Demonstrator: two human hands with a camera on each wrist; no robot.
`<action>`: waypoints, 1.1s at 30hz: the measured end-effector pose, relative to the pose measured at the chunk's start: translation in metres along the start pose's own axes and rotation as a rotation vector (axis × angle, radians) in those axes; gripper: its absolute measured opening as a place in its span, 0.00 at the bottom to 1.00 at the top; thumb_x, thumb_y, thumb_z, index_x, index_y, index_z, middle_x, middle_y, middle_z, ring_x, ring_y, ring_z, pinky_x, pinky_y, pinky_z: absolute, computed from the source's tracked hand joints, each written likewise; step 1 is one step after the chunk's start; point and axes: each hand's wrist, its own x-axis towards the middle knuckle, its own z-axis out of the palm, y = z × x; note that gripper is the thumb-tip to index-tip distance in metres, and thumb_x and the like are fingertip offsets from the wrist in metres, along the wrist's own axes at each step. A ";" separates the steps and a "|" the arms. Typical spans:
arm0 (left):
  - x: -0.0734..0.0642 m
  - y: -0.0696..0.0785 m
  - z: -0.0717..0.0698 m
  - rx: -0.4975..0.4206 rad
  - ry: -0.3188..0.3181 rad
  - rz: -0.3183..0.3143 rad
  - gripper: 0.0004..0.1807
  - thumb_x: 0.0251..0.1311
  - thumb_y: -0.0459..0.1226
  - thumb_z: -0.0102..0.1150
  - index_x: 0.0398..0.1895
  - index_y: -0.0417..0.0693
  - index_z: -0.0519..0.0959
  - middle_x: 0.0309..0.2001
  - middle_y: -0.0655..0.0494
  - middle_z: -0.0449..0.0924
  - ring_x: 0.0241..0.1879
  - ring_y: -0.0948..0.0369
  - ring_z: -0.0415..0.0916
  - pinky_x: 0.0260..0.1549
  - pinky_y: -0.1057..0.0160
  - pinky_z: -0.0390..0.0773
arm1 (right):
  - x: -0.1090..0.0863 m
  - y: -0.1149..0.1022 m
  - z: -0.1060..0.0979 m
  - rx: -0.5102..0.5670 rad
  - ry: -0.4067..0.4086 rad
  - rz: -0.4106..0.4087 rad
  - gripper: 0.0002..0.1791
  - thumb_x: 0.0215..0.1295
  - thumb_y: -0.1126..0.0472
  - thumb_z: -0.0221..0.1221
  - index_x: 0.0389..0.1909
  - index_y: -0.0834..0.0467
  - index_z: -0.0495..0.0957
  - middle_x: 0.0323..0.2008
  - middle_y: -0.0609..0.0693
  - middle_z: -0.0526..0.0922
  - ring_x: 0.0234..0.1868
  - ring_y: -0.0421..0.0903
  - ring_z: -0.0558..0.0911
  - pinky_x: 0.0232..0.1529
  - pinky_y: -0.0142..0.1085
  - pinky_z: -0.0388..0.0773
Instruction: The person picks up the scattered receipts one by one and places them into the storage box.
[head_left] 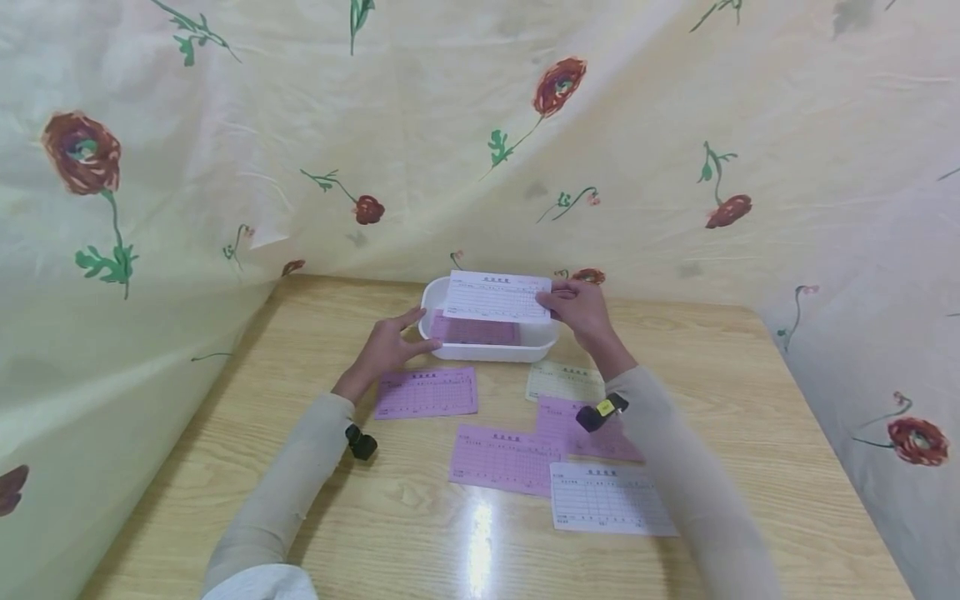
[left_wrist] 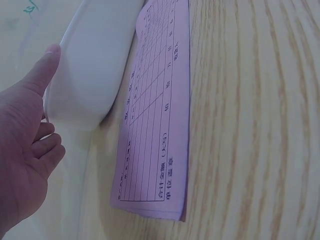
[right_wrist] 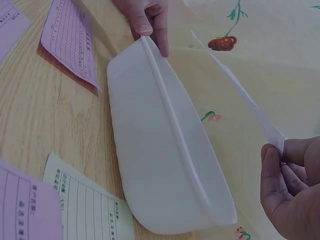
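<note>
A white printed form slip (head_left: 491,298) is held over the white plastic bin (head_left: 487,353), pinched at its right end between the thumb and fingers of my right hand (head_left: 587,315). The right wrist view shows this slip nearly edge-on, above the bin's rim. My left hand (head_left: 384,348) holds the bin's left end, thumb on the near side and fingers toward the far side. Inside the bin lies a pink slip (head_left: 480,332), partly covered by the white one in the head view. Just in front of the bin is another pink slip (left_wrist: 155,115), flat on the table.
Right of centre on the wooden table (head_left: 375,517) lie a pale green slip (head_left: 558,381), two pink slips (head_left: 502,460) and a white slip (head_left: 607,500), some overlapping. A flowered cloth (head_left: 420,167) hangs behind the table and along its sides.
</note>
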 end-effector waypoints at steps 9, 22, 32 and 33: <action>0.000 0.000 0.001 0.000 0.003 0.014 0.49 0.55 0.57 0.74 0.74 0.41 0.67 0.76 0.43 0.60 0.74 0.43 0.60 0.73 0.45 0.64 | 0.012 0.001 0.017 -0.175 0.013 -0.043 0.20 0.65 0.62 0.69 0.54 0.67 0.81 0.53 0.64 0.85 0.50 0.55 0.86 0.43 0.32 0.86; 0.000 0.003 0.001 0.005 0.000 -0.010 0.48 0.56 0.55 0.73 0.75 0.44 0.66 0.77 0.44 0.59 0.76 0.44 0.58 0.74 0.45 0.62 | 0.023 0.011 0.041 -0.265 -0.012 -0.068 0.18 0.64 0.64 0.68 0.51 0.69 0.81 0.46 0.65 0.87 0.40 0.55 0.89 0.42 0.42 0.88; -0.001 0.002 0.000 0.004 0.000 -0.009 0.48 0.56 0.55 0.73 0.75 0.43 0.66 0.77 0.47 0.59 0.75 0.44 0.59 0.73 0.46 0.63 | 0.029 0.017 0.054 -0.384 -0.029 -0.088 0.17 0.64 0.62 0.69 0.50 0.67 0.83 0.43 0.63 0.88 0.41 0.55 0.89 0.36 0.34 0.83; -0.001 0.003 0.000 0.003 -0.001 -0.009 0.48 0.56 0.55 0.73 0.75 0.43 0.66 0.77 0.47 0.59 0.75 0.44 0.59 0.73 0.46 0.63 | 0.029 0.018 0.054 -0.390 -0.027 -0.100 0.16 0.64 0.62 0.69 0.49 0.68 0.84 0.42 0.63 0.88 0.40 0.55 0.89 0.36 0.34 0.82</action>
